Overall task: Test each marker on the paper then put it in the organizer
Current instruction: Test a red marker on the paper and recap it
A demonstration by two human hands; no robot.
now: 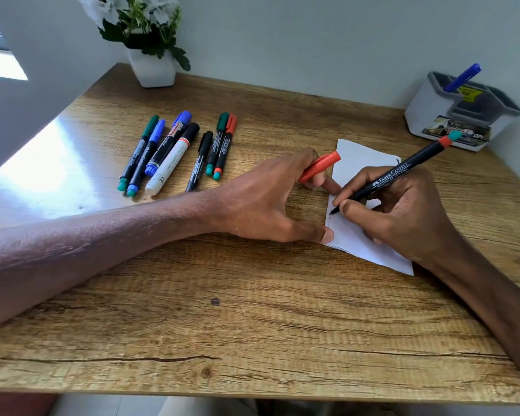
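My right hand (403,211) grips an uncapped black-barrelled marker (403,172) with a red and teal end, its tip touching the left edge of the white paper (357,157). My left hand (270,196) holds the red cap (320,167) between its fingers, while its thumb and a fingertip press on the paper's left edge. Several capped markers (174,151) in green, blue, black, white and red lie in a row at the back left of the table. The grey-and-white organizer (463,115) stands at the back right with one blue marker (462,77) in it.
A white pot with a flowering plant (152,66) stands at the back of the wooden table (222,310), against the wall. The table's front edge runs along the bottom of the view. A bright window lies at the far left.
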